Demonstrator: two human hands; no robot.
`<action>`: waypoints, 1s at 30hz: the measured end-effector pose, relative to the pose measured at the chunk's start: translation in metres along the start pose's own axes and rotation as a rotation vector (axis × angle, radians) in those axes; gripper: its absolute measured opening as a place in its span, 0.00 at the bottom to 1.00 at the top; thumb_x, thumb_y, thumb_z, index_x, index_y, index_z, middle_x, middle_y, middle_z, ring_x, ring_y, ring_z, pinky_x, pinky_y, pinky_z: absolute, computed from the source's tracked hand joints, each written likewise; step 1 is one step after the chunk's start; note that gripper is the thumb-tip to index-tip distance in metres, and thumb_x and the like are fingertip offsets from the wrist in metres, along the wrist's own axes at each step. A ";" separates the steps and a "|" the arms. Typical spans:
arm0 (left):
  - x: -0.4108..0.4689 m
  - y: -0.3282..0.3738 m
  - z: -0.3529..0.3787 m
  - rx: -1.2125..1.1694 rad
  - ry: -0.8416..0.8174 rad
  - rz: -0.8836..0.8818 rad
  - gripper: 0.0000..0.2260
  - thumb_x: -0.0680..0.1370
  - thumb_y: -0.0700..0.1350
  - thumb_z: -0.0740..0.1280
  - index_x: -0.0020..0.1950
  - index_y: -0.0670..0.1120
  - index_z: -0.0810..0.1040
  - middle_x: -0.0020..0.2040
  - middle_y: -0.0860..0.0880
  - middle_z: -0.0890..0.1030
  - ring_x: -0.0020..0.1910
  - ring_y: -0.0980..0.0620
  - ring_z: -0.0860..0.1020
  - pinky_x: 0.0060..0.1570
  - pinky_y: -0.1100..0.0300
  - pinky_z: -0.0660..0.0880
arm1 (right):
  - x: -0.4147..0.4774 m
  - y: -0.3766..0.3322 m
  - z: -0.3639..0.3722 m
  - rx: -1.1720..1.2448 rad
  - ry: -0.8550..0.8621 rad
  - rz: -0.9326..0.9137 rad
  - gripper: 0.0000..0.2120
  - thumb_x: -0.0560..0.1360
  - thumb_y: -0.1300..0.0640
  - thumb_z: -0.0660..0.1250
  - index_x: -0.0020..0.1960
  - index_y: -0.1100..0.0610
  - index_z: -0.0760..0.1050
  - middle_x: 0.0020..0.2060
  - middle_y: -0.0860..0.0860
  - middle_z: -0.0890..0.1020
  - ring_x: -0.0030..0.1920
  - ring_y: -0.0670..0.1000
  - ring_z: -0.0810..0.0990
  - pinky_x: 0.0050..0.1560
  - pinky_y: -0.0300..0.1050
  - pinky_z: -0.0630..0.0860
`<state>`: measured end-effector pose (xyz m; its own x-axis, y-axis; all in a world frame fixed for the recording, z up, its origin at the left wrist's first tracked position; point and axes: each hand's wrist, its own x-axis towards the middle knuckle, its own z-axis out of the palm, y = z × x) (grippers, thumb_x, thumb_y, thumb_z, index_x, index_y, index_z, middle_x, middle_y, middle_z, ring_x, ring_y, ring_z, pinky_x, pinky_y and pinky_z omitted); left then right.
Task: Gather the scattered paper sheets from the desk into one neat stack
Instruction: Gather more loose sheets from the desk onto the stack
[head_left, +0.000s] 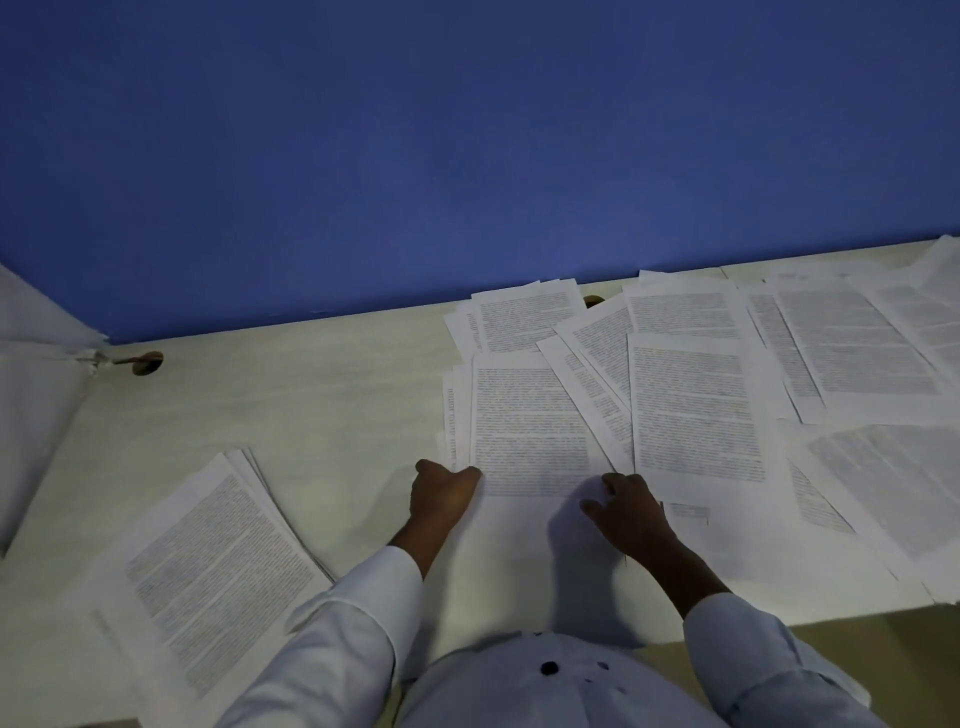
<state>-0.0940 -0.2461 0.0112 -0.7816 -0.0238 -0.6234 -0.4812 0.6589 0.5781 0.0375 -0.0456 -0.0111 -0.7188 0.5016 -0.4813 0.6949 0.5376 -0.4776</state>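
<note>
Head view, looking down over the person's arms: both hands are at the near edge of a small pile of printed sheets in the middle of the pale tabletop (322, 395). The left hand (444, 493) is at the lower left corner of this middle pile (530, 431), fingers curled and the thumb lying over the paper's edge, so it seems to grip the pile there. The right hand (631, 514) rests at the pile's lower right corner with its fingers bent down onto the paper; whether it has actually pinched a sheet I cannot tell from here.

Off to the left, well apart from the hands, a gathered stack (208, 566) lies flat and turned at an angle, its edges fanned slightly at the far side. To the right the loose sheets (852, 353) overlap one another in all directions, reaching the far edge of the tabletop and running off toward the right. A few more pages lie just behind the middle pile, against the blue wall (467, 156).

A round cable hole (148, 362) sits in the tabletop at the far left. Both arms are in white sleeves (363, 613).
</note>
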 end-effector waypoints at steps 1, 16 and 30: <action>0.002 0.002 0.001 -0.025 -0.002 -0.019 0.29 0.70 0.53 0.74 0.63 0.38 0.68 0.60 0.42 0.78 0.56 0.42 0.79 0.54 0.53 0.77 | 0.001 0.002 -0.002 -0.003 -0.012 -0.011 0.24 0.75 0.48 0.69 0.66 0.60 0.72 0.61 0.58 0.74 0.59 0.57 0.76 0.55 0.45 0.71; -0.004 -0.002 0.026 -0.665 -0.266 -0.148 0.29 0.73 0.55 0.73 0.69 0.44 0.74 0.63 0.53 0.78 0.58 0.52 0.78 0.62 0.58 0.71 | -0.003 0.018 -0.013 -0.023 -0.099 -0.186 0.34 0.72 0.39 0.69 0.70 0.57 0.65 0.65 0.56 0.70 0.63 0.57 0.72 0.60 0.51 0.72; -0.010 0.006 0.021 -0.421 -0.215 -0.010 0.16 0.76 0.44 0.72 0.62 0.42 0.79 0.55 0.45 0.82 0.51 0.44 0.81 0.51 0.49 0.80 | -0.030 -0.007 0.014 -0.276 -0.063 -0.266 0.54 0.61 0.22 0.64 0.76 0.53 0.56 0.72 0.53 0.64 0.70 0.56 0.64 0.68 0.56 0.66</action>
<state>-0.0813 -0.2260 0.0098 -0.6979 0.1567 -0.6989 -0.6417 0.2965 0.7073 0.0541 -0.0743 -0.0038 -0.8644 0.2821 -0.4162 0.4471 0.8099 -0.3797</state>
